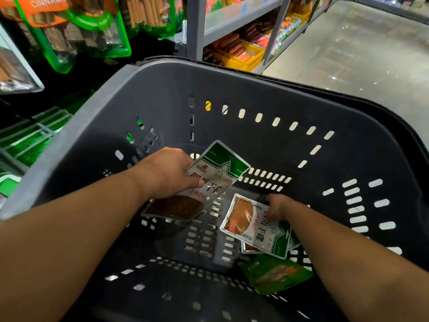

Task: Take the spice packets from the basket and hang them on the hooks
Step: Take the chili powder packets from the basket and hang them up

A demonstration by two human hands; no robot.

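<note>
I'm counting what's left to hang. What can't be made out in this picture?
Head view only:
- Held packet: print partly covered by the left hand.
- Bottom packet: mostly covered by the white packet.
- Green packet: print blurred.
- Right hand: fingers tucked behind it, grip unclear.
- Hooks: none in frame.

Head cam, looks fwd/down, close over basket (162,89).
</note>
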